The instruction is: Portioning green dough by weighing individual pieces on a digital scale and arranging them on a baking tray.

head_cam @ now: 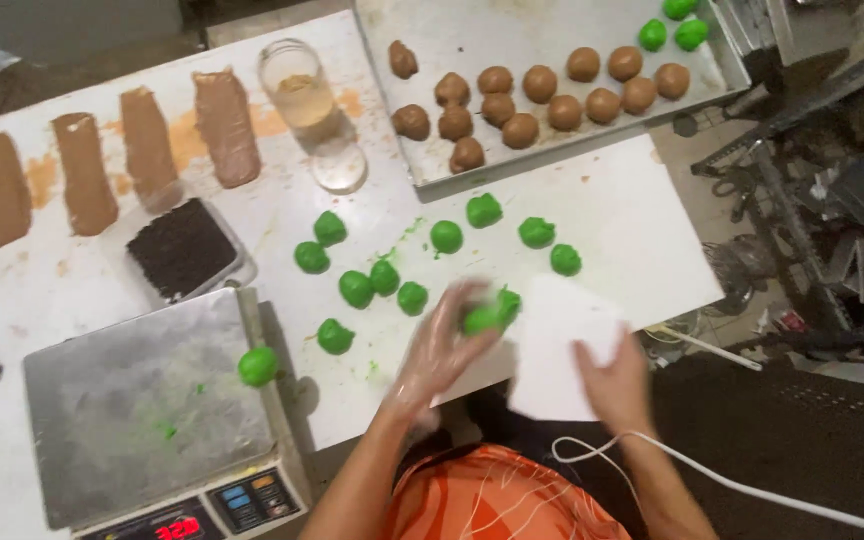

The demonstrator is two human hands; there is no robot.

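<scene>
Left hand [442, 345]: gloved in thin clear plastic, fingers curled loosely over a soft green dough lump [485, 315] at the near edge of the white worktop [632, 215]; motion-blurred, so grip firmness not readable.
Right hand [612, 385]: bare, thumb and fingers pinched on the lower edge of a flat white sheet or card [557, 345], held just beside the lump.
Step in hand, as judged: portioning and shaping green dough, one piece being gathered or rolled under the left palm. Next move, as judged: calls for a light, even roll and a gentle release so the soft piece keeps its round form.
Near surround: about a dozen small green dough balls [384, 277] scattered on the worktop beyond the hands.
Left: steel-topped digital scale [142, 410], one green ball [258, 366] on its right edge.
Further: square tray of dark crumbs [182, 248]; four brown dough slabs [147, 145] in a row; clear glass jar [297, 90], its lid beside it.
Far right: metal baking tray [432, 40] with brown dough balls [540, 83] in rows and three green ones [677, 25] at its corner.
</scene>
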